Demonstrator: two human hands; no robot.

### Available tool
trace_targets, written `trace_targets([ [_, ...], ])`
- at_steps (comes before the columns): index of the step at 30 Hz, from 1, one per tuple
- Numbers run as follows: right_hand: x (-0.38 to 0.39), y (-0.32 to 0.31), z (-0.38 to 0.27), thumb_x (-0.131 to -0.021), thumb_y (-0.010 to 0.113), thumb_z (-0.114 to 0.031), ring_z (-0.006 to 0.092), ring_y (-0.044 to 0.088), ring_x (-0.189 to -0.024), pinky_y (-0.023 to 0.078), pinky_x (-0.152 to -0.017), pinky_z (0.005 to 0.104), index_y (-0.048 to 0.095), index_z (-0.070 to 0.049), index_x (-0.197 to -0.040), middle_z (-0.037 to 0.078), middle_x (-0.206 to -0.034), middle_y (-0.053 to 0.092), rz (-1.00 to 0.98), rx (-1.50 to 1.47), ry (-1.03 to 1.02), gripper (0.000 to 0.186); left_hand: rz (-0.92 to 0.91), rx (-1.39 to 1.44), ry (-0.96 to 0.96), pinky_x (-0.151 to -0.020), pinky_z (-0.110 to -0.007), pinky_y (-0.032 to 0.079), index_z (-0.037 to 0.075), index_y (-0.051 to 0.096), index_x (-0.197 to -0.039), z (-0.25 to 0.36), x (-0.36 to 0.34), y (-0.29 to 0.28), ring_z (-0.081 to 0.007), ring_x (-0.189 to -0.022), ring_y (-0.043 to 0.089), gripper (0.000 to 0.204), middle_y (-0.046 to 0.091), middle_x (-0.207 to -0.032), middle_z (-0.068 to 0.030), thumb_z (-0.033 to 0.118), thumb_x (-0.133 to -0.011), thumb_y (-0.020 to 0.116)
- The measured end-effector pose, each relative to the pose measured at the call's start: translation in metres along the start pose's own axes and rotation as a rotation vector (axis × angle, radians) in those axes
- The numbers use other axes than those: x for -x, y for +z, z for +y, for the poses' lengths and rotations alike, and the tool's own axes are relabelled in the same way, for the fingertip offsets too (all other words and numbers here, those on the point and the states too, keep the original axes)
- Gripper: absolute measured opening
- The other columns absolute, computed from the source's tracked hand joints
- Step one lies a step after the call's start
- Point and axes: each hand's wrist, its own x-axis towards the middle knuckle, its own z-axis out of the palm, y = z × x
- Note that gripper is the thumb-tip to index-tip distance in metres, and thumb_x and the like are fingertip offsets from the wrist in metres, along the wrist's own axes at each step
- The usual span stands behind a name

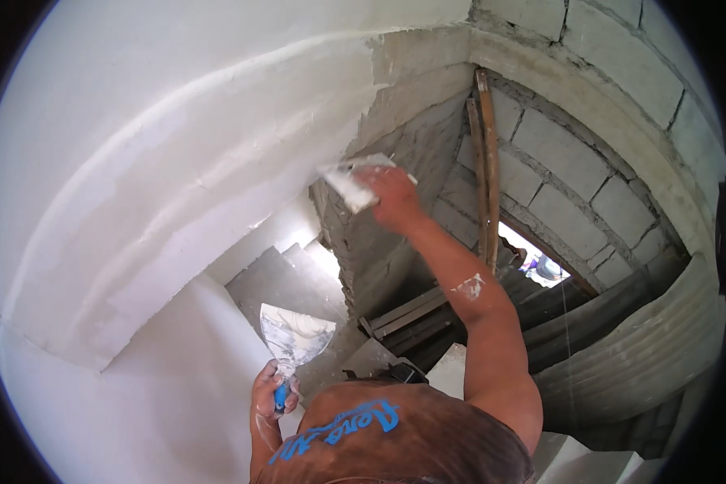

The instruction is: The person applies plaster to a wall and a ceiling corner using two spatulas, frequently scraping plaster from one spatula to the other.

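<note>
Partly coated white-and-grey plaster wall (242, 145) has a flat, rectangular, white-smeared trowel (348, 189) at its lower edge, gripped in the right hand (392, 194), while a broad-bladed, white-caked, blue-handled putty knife (298, 334) is clasped in the left hand (266, 390).

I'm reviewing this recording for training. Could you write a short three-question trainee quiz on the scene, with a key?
1. Multiple choice: what colour is the handle of the wide, fan-shaped scraper smeared with white in the left hand?
A) Red
B) Blue
C) Yellow

2. True or false: the right hand is empty.

3. Short answer: what long, brown things stand in front of the grey concrete-block wall?

Key:
1. B.
2. False; it grips a flat, white-smeared tool.
3. Two narrow wooden boards.
</note>
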Motion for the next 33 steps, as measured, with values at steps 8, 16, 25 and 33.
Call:
trace_targets([
  [8, -0.126, -0.097, -0.014, -0.067, 0.061, 0.001, 0.029, 0.058, -0.111, 0.044, -0.097, 0.0427, 0.062, -0.018, -0.127, 0.005, -0.122, 0.064, 0.54, 0.09, -0.183, 0.063, -0.071, -0.022, 0.035, -0.032, -0.028, 0.035, 0.006, 0.049, -0.117, -0.001, -0.002, 0.003, -0.0195, -0.041, 0.048, 0.027, 0.059, -0.074, -0.0198, 0.016, -0.093, 0.053],
  [16, -0.073, 0.005, -0.04, -0.062, 0.068, -0.003, 0.0277, 0.056, -0.114, 0.042, -0.091, 0.0457, 0.063, -0.025, -0.127, 0.002, -0.125, 0.062, 0.4, 0.099, -0.152, 0.069, 0.048, -0.038, -0.032, -0.03, -0.026, 0.035, 0.008, 0.047, -0.117, -0.002, 0.008, -0.003, -0.0188, -0.04, 0.046, 0.028, 0.056, -0.073, -0.0199, 0.016, -0.092, 0.054],
  [25, 0.055, 0.012, -0.104, -0.077, 0.064, 0.0, 0.029, 0.058, -0.113, 0.044, -0.097, 0.0397, 0.057, -0.012, -0.13, 0.009, -0.129, 0.06, 0.055, -1.026, 0.187, 0.055, 0.091, 0.081, -0.016, -0.029, -0.026, 0.035, 0.009, 0.049, -0.113, -0.005, -0.016, -0.033, -0.0147, -0.039, 0.046, 0.028, 0.057, -0.072, -0.0111, 0.025, -0.091, 0.056],
  [33, 0.055, -0.048, -0.146, -0.077, 0.064, 0.002, 0.0255, 0.059, -0.109, 0.044, -0.095, 0.0369, 0.062, 0.003, -0.116, 0.016, -0.121, 0.062, 0.029, -1.413, 0.324, 0.039, -0.013, 0.119, 0.004, -0.029, -0.023, 0.034, 0.007, 0.046, -0.124, 0.026, -0.04, 0.007, -0.0126, -0.04, 0.043, 0.034, 0.058, -0.077, -0.0147, 0.022, -0.094, 0.054],
])
